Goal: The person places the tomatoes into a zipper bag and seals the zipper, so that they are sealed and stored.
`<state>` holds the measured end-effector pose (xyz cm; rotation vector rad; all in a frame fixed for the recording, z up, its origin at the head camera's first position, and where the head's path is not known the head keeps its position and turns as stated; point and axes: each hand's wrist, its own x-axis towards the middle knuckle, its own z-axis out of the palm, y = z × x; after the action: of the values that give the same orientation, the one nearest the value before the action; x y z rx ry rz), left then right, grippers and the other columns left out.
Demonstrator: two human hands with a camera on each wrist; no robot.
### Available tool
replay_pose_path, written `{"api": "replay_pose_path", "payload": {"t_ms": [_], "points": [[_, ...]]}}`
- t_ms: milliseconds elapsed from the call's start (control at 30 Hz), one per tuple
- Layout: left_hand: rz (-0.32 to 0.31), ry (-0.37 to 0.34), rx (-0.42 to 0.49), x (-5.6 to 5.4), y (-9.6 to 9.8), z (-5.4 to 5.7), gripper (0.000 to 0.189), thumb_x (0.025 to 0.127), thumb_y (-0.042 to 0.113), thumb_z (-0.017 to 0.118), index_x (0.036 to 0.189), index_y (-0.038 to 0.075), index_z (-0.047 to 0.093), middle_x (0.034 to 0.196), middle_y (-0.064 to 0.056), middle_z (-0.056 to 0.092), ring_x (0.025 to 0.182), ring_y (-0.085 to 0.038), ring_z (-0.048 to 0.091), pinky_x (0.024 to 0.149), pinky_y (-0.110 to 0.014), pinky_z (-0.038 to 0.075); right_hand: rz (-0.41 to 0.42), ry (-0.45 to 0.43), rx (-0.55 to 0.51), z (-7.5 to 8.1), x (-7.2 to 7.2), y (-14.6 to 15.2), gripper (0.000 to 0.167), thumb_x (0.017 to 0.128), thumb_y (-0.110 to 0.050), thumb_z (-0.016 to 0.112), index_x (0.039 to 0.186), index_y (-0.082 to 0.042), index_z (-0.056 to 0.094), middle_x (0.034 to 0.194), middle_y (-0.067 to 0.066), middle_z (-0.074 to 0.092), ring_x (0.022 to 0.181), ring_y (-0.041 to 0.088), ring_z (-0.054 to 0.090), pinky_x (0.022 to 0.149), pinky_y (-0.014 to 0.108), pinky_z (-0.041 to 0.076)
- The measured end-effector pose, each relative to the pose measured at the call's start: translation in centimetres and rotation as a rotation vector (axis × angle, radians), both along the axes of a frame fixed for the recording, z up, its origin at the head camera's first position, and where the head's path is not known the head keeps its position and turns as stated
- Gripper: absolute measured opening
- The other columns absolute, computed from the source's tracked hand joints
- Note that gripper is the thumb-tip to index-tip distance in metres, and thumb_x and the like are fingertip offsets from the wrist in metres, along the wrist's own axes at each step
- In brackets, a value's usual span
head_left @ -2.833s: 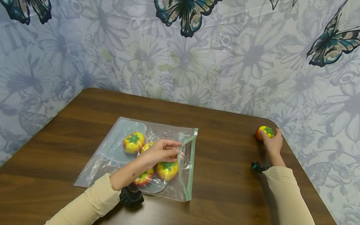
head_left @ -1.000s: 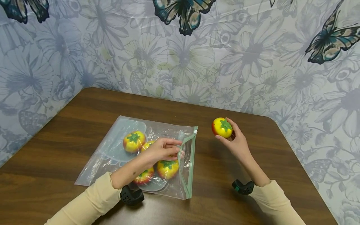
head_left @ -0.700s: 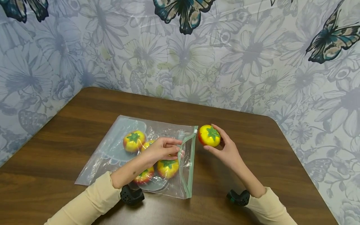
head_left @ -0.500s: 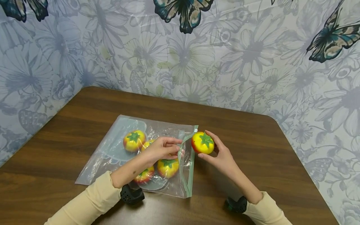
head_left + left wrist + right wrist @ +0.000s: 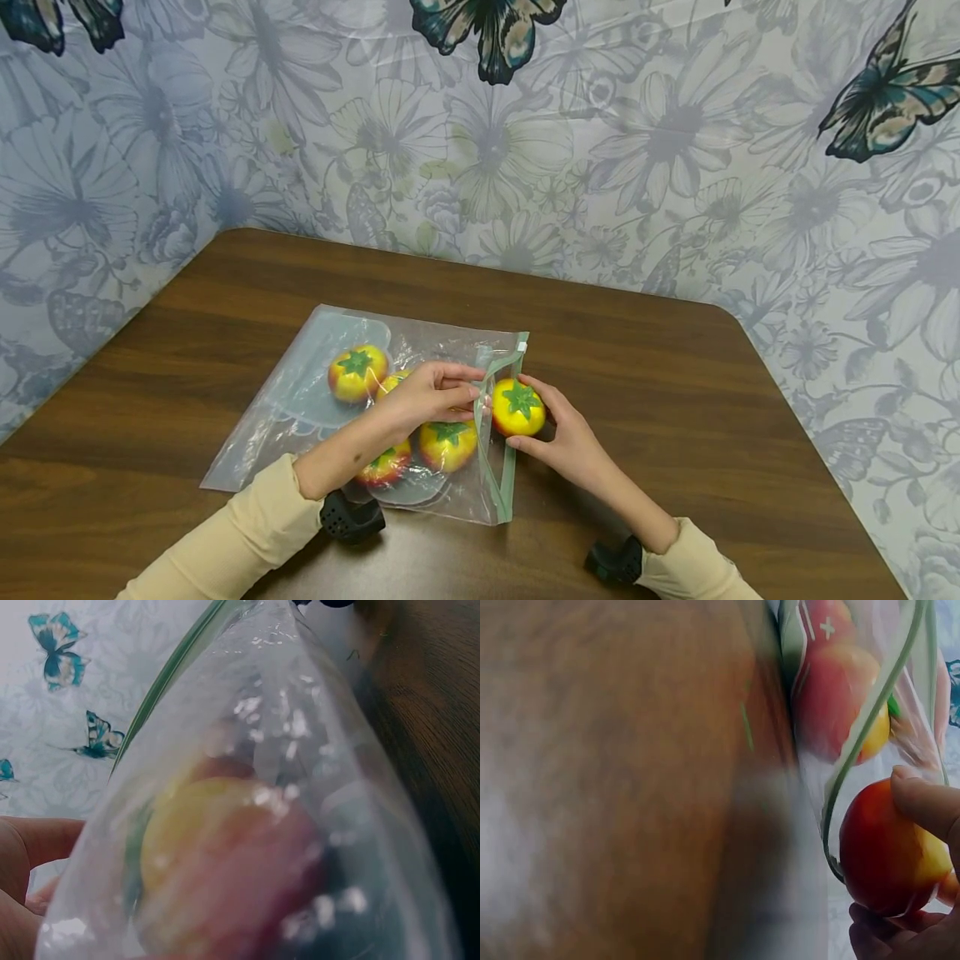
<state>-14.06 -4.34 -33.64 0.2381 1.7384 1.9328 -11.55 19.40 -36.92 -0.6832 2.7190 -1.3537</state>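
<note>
A clear zip bag with a green zip edge lies on the table, its mouth held apart on the right side. My left hand pinches the upper edge of that mouth. Inside the bag are several yellow-red toy fruits with green star-shaped tops; one is partly hidden by the left hand. My right hand grips another such toy fruit between thumb and fingers, right at the bag's mouth. In the right wrist view this held fruit sits beside the green zip edge.
The brown wooden table ends at a wall cloth printed with flowers and butterflies. Black wrist cameras are worn on both wrists.
My right hand has picked up the toy fruit from the table's far right and carried it left and then down to the bag's mouth. The left hand has stayed at the bag's edge.
</note>
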Motion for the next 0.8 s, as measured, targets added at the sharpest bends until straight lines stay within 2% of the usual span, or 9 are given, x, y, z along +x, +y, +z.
{"api": "replay_pose_path", "payload": {"t_ms": [300,533,667,800], "points": [[-0.004,0.0,0.003,0.0,0.0,0.0,0.037,0.094,0.001,0.054,0.128,-0.011,0.048,0.102,-0.016,0.063,0.082,-0.019,0.063,0.081,-0.038,0.053,0.062,0.022,0.077,-0.7,-0.1,-0.5,0.078,0.074,-0.022,0.081,0.14,-0.014,0.04,0.136,0.006,0.042,0.118,0.022,0.046,0.099,0.043,0.04],[-0.012,0.0,0.011,0.0,0.0,-0.1,0.037,0.094,0.001,0.054,0.129,-0.011,0.048,0.103,-0.017,0.063,0.084,-0.02,0.063,0.082,-0.038,0.052,0.038,-0.007,0.103,-0.4,0.4,-0.5,0.084,0.074,-0.022,0.081,0.143,-0.011,0.036,0.139,0.008,0.04,0.119,0.024,0.046,0.098,0.043,0.041],[-0.009,-0.004,0.011,-0.1,0.0,-0.2,0.037,0.094,0.002,0.054,0.129,-0.011,0.047,0.1,-0.016,0.062,0.081,-0.019,0.062,0.082,-0.038,0.052,0.052,0.029,0.111,-0.1,0.7,-0.1,0.086,0.073,-0.021,0.082,0.143,-0.008,0.035,0.14,0.009,0.039,0.12,0.024,0.045,0.098,0.042,0.041],[-0.005,-0.008,0.008,-0.1,0.1,-0.2,0.037,0.094,0.002,0.055,0.129,-0.01,0.048,0.1,-0.016,0.062,0.081,-0.019,0.062,0.081,-0.038,0.053,0.049,0.076,0.099,0.3,1.1,0.8,0.08,0.073,-0.017,0.081,0.141,-0.009,0.039,0.137,0.007,0.043,0.119,0.023,0.047,0.096,0.041,0.043]]}}
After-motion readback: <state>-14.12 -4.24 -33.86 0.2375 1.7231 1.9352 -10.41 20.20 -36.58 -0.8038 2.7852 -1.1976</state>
